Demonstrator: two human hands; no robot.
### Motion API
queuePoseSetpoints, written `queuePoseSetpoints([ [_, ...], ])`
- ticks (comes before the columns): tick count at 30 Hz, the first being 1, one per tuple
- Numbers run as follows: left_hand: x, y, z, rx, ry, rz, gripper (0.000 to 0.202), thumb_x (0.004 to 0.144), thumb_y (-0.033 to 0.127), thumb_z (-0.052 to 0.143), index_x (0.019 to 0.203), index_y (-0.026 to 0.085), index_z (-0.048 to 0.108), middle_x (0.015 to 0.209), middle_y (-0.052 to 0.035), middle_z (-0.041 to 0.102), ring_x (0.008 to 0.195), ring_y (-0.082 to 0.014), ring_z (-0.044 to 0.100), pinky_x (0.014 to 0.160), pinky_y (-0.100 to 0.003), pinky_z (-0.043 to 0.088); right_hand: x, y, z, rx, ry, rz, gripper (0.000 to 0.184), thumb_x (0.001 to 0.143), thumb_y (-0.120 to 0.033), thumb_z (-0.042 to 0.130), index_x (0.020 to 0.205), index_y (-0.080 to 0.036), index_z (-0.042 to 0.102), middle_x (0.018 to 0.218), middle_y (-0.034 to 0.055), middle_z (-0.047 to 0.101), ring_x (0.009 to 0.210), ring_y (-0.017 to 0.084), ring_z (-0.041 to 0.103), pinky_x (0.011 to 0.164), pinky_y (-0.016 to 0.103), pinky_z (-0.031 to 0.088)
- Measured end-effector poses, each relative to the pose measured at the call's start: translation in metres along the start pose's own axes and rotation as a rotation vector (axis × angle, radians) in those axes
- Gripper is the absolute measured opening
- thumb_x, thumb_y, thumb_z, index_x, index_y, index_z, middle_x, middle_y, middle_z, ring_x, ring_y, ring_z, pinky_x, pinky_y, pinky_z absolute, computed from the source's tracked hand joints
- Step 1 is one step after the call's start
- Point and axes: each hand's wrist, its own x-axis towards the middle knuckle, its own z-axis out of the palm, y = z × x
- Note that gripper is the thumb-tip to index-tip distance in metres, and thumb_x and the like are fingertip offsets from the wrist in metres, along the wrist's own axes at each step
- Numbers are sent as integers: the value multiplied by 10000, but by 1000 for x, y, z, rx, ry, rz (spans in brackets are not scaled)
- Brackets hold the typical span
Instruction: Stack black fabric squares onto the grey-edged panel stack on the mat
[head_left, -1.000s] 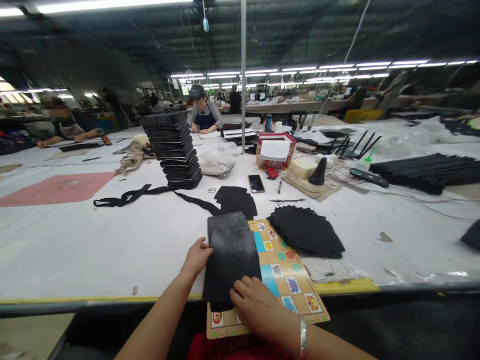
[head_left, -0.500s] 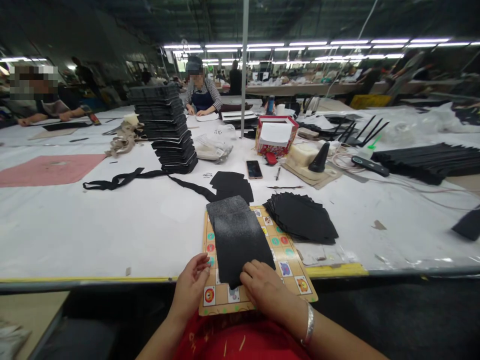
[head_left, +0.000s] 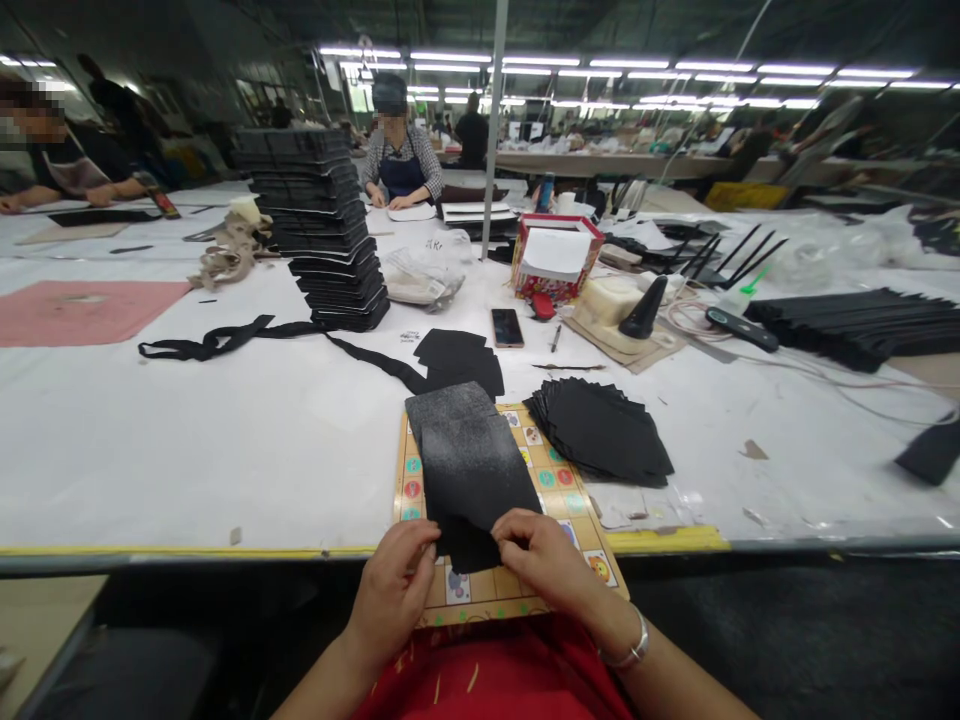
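Note:
A black fabric piece (head_left: 480, 465) with a greyish, speckled far half lies on a patterned board (head_left: 517, 605) at the table's near edge. Its near edge is raised a little, and more black material shows beneath. At its left near corner, my left hand (head_left: 397, 580) is closed, thumb and fingers pinched at the edge. My right hand (head_left: 551, 565) pinches the right near corner. A fanned stack of black pieces (head_left: 607, 430) lies just right of the board. Beyond the board are a few other black pieces (head_left: 459, 355).
A tall stack of black pieces (head_left: 322, 230) stands at the back left, near a black strip (head_left: 210, 345). A phone (head_left: 508, 328), a red box (head_left: 556, 258) and a black cone (head_left: 643, 308) are farther back. A co-worker (head_left: 405, 160) sits across the table.
My left hand has moved right onto the fabric's corner and closed. My right hand has shifted slightly right and now pinches the edge, which has lifted. The view has shifted slightly.

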Motion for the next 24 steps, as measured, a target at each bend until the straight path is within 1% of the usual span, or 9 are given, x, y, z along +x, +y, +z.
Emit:
queuePoseSetpoints([
  [5,5,-3,4,48,0,16,179,844,242,463,924,211,620,957,-60,649,930,-177,592,845,-325,493,-1,-1,-3,-137,-115,-57,192,725,-56,461,717,-176,610,779,16,607,749,135,561,710,237,433],
  [9,3,-7,5,73,-10,-6,192,851,238,446,923,207,621,941,-59,659,912,-176,598,840,-336,495,-4,-12,0,-310,-119,-132,167,788,-155,533,943,-164,595,945,61,587,893,178,538,809,294,427],
  [12,2,-9,6,97,-33,-12,211,858,230,427,947,212,618,952,-57,662,915,-177,598,840,-343,494,-4,-19,8,-377,-127,-195,418,730,-354,666,1080,-162,542,1027,82,565,956,223,510,852,359,418],
  [13,2,-8,6,105,-43,-6,214,859,231,426,952,214,618,951,-56,663,912,-178,598,837,-346,494,-3,-19,12,-390,-121,-203,445,718,-386,678,1078,-164,540,1024,82,566,951,229,509,845,368,421],
  [14,3,-8,6,113,-50,4,217,859,233,427,960,215,619,951,-56,663,912,-180,596,838,-350,493,-2,-19,15,-399,-103,-206,395,736,-377,664,1049,-164,550,1007,80,569,938,228,510,834,368,424],
  [17,6,-5,6,128,-54,51,230,860,233,437,1003,211,615,983,-66,657,942,-191,579,866,-373,475,2,-15,18,-329,10,-180,116,860,-226,498,925,-165,572,929,71,582,886,187,524,808,325,428],
  [20,13,-4,9,243,-52,152,249,865,224,432,1040,208,610,1048,-79,640,990,-206,548,894,-403,442,6,-9,13,-131,127,-69,197,908,-216,395,805,-176,558,811,36,577,764,139,532,716,261,435],
  [22,21,-4,14,402,-75,208,257,864,234,435,1050,209,610,1081,-84,627,1008,-221,531,885,-410,431,10,-5,12,-24,157,0,227,905,-267,401,753,-182,547,767,17,573,716,130,527,670,248,433],
  [24,29,-5,21,524,-97,212,264,845,265,469,1056,200,612,1095,-95,619,1004,-247,524,852,-418,430,15,1,12,83,157,49,242,885,-309,419,726,-185,553,743,9,583,705,132,534,656,248,442],
])
